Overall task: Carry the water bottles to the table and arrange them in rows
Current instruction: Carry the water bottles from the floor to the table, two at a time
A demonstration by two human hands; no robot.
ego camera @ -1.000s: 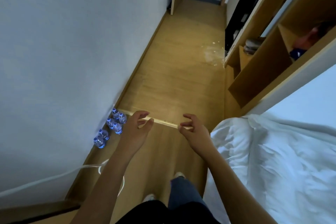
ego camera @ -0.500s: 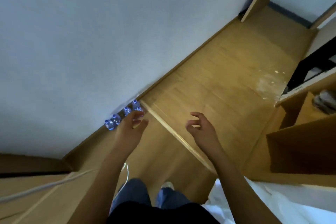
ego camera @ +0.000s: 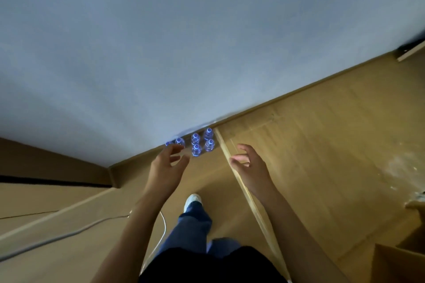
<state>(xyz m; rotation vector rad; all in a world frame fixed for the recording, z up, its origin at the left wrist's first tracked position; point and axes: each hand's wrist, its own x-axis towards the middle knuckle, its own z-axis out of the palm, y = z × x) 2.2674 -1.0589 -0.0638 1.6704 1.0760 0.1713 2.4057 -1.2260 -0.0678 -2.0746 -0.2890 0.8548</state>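
Both hands (ego camera: pixel 249 167) have neared the floor's water bottles (ego camera: pixel 196 145).

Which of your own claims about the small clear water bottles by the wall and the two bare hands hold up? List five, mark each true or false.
1. The small clear plastic water bottles stand upright on the wooden floor against the pale wall. True.
2. The left hand grips a bottle. False: it holds nothing, fingers loosely spread.
3. The right hand holds nothing. True.
4. The bottles lie on a table. False: they are on the floor.
5. A white cable runs across the floor at left. True.
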